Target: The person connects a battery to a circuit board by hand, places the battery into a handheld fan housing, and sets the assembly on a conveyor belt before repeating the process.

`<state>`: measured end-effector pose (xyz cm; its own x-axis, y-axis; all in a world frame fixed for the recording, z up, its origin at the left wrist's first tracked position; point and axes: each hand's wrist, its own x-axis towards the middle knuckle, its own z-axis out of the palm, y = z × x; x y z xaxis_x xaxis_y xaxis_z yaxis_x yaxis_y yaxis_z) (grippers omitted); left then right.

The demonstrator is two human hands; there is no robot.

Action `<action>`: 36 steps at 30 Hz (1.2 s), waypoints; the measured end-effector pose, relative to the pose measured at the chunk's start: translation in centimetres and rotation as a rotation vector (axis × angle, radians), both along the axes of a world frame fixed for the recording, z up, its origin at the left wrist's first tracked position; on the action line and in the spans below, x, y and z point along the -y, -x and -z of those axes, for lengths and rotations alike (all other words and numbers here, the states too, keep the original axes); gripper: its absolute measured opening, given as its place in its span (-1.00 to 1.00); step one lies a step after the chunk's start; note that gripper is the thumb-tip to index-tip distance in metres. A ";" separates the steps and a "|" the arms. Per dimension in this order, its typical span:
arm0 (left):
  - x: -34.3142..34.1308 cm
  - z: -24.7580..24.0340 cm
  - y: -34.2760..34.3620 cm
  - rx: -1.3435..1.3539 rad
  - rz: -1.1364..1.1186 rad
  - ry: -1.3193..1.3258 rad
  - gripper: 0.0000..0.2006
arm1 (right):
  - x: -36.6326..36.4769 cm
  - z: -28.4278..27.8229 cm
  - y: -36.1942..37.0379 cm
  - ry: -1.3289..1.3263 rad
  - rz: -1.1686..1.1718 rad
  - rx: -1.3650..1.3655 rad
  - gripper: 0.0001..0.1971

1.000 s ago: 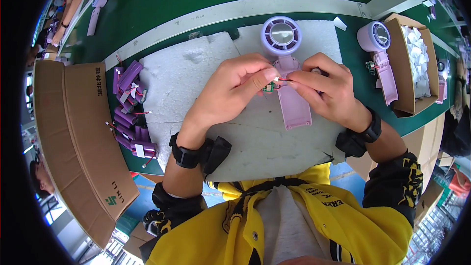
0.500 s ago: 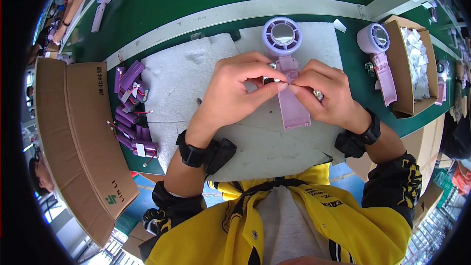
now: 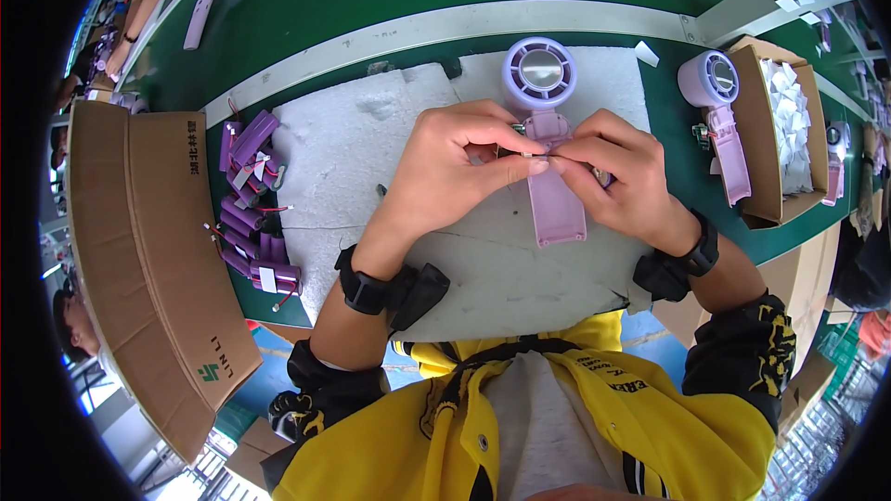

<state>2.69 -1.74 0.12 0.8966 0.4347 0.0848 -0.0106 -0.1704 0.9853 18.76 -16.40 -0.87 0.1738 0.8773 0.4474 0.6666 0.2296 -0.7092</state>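
Observation:
My left hand [image 3: 455,156] is closed, thumb and forefinger pinching a small white connector [image 3: 527,156]. Part of a small green circuit board [image 3: 519,129] shows by its forefinger. Just to the right, fingertips almost touching it, my right hand [image 3: 617,172] pinches what looks like a thin wire, mostly covered by the fingers. A shiny round metal piece [image 3: 604,178] peeks out of that hand's curled fingers; its kind is unclear. Below both hands lies a lilac handheld fan, its round head [image 3: 539,72] away from me and its open handle shell [image 3: 559,209] toward me.
White foam sheets [image 3: 325,144] cover the green bench. Purple battery packs [image 3: 251,144] with wires lie at left beside a large cardboard box [image 3: 153,241]. Another open lilac fan [image 3: 729,153] rests at right, against a carton [image 3: 756,195] of white paper pieces. A metal rail [image 3: 418,30] runs behind.
Both hands stay at nearly the same spot over the fan. The fingers have shifted slightly, and the round metal piece in the right hand is more covered. The whole view has shifted a little.

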 end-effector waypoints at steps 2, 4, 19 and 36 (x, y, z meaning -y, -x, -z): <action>-0.1 0.0 0.1 -0.034 0.021 0.033 -0.84 | 0.0 0.1 0.0 -0.002 0.001 -0.017 -0.85; -0.2 -0.2 0.2 -0.043 0.035 0.024 -0.83 | 0.0 0.1 0.1 -0.001 0.001 -0.037 -0.81; -1.5 -0.6 0.6 -0.145 0.187 0.341 -0.67 | 0.0 0.1 0.0 0.010 -0.040 0.013 -0.76; -0.9 -0.5 0.3 0.008 0.108 0.177 -0.73 | 0.0 -0.1 -0.2 0.054 -0.047 -0.008 -0.85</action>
<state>2.35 -0.87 0.63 0.9382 0.3453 0.0234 -0.0277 0.0074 0.9996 18.94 -16.39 -0.82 0.1353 0.9072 0.3983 0.6501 0.2221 -0.7267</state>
